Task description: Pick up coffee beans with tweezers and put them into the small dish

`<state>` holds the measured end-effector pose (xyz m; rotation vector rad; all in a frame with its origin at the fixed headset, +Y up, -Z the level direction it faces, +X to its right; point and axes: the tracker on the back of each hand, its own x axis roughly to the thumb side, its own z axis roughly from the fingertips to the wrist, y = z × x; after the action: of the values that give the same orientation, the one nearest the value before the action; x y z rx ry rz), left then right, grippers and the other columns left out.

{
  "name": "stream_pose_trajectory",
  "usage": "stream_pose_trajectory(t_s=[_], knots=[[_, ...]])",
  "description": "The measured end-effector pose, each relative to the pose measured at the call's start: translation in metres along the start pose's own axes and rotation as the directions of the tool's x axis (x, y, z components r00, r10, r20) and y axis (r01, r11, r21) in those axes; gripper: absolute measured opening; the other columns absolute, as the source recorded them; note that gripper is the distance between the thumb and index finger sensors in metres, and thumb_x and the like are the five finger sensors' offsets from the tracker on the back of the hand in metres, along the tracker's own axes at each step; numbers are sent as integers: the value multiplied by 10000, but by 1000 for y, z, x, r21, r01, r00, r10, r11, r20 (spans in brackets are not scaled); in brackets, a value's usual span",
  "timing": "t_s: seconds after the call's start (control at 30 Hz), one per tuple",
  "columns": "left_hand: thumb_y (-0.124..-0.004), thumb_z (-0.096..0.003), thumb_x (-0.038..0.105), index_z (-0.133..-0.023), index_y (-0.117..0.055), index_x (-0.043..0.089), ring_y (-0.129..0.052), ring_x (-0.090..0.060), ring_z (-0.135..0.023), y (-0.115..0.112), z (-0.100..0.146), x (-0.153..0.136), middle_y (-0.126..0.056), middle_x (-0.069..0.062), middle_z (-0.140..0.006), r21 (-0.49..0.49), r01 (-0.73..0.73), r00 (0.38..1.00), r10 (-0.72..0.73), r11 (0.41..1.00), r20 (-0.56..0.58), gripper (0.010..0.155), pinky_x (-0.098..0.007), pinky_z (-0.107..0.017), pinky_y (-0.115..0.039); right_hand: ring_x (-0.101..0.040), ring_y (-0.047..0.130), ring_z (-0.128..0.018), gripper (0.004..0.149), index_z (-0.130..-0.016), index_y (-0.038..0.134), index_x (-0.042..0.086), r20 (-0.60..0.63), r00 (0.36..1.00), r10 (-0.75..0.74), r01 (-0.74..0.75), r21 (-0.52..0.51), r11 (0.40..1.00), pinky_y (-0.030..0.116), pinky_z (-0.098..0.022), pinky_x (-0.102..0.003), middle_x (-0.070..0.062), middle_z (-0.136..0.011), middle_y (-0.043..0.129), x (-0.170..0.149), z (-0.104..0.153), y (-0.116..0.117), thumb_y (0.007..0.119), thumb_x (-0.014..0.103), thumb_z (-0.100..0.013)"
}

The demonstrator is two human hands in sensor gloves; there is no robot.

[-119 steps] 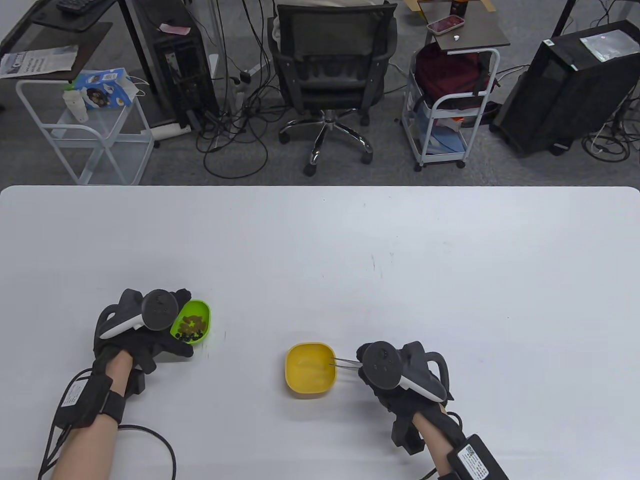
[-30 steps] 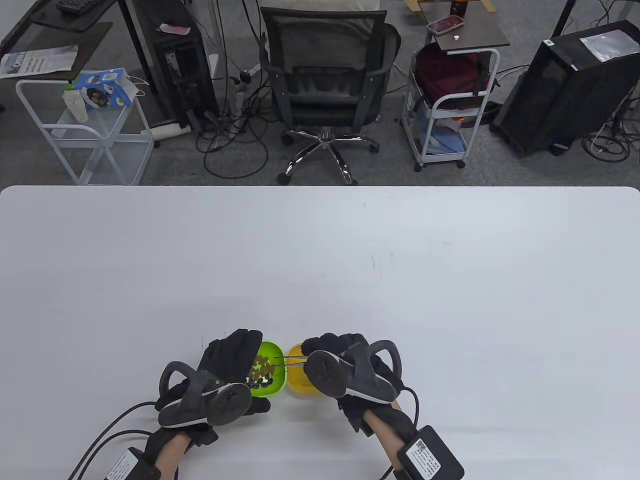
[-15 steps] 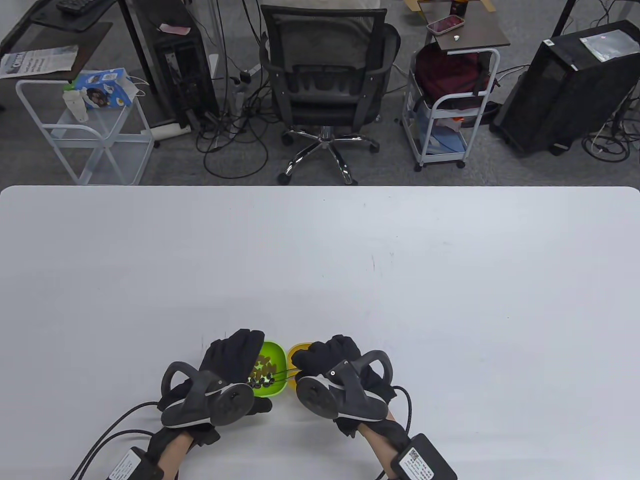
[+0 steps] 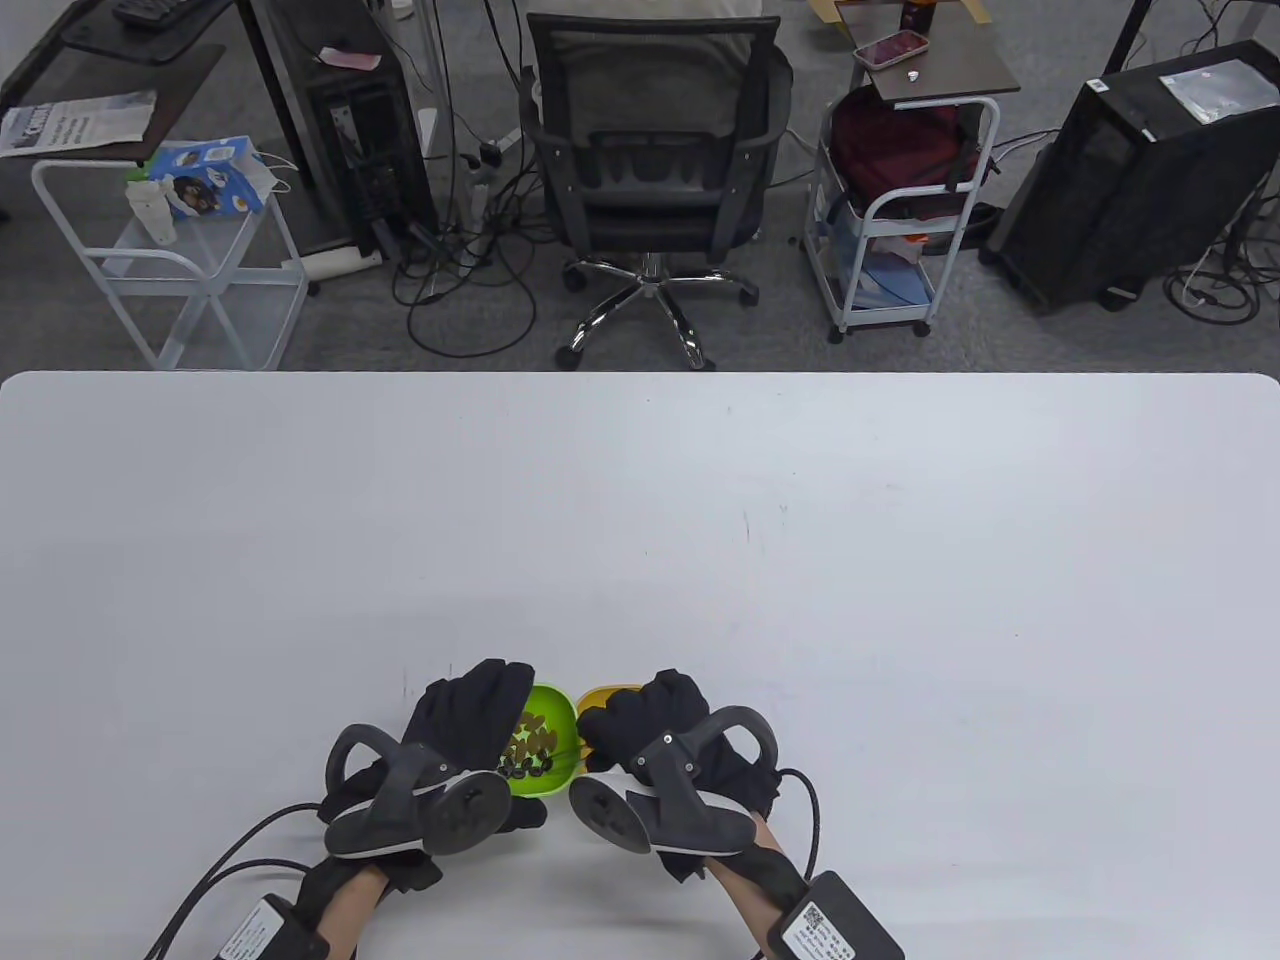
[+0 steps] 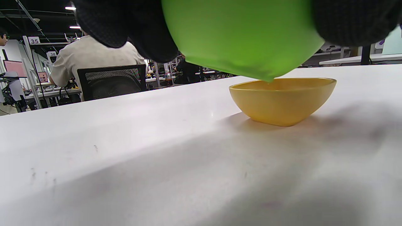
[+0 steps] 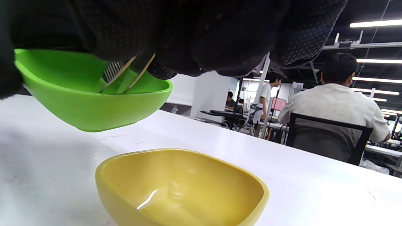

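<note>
My left hand [image 4: 455, 735] holds a green dish [image 4: 545, 745] of brown and black coffee beans [image 4: 528, 748], lifted off the white table [image 4: 700, 520]. From below the dish shows in the left wrist view [image 5: 238, 34]. My right hand [image 4: 650, 735] grips metal tweezers [image 6: 125, 77] whose tips reach down into the green dish [image 6: 94, 103]. A yellow dish [image 4: 600, 693] stands empty under my right hand, right of the green one. It also shows in the right wrist view [image 6: 176, 188] and the left wrist view [image 5: 282, 100].
Both dishes sit near the table's front edge at the middle. An office chair [image 4: 650, 150], wire carts [image 4: 170, 260] and computer towers [image 4: 1130, 170] stand on the floor beyond the far edge.
Four seconds ago the hands were apart, green dish at left. Now the hands and both dishes are together at front centre. Over the last second my right hand shifted left, tweezers reaching into the green dish.
</note>
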<state>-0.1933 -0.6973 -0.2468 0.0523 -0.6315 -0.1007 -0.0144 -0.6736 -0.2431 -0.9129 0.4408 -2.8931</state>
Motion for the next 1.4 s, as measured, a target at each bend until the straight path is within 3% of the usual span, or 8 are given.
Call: stream_pose_trajectory(t_s=[0.9, 1.4], knots=[[-745, -343, 709, -1178, -448, -59, -881, -445, -949, -1, 0, 4, -623, -345, -1170, 12, 20, 1000, -20, 1000, 7, 1172, -661, -726, -730, -157, 937, -414, 422, -792, 809, 223, 10, 998, 70, -70, 66, 995, 752, -672, -557, 41, -606, 907, 9, -5, 2, 684, 385, -423], [-738, -348, 709, -1178, -445, -61, -882, -443, -947, -1, 1, 2, -621, -348, -1169, 14, 12, 1000, -12, 1000, -1, 1169, -660, -724, -732, -165, 930, -419, 418, -793, 807, 221, -120, 985, -124, 128, 19, 992, 743, -680, -562, 35, -610, 902, -26, 1, -10, 680, 379, -428]])
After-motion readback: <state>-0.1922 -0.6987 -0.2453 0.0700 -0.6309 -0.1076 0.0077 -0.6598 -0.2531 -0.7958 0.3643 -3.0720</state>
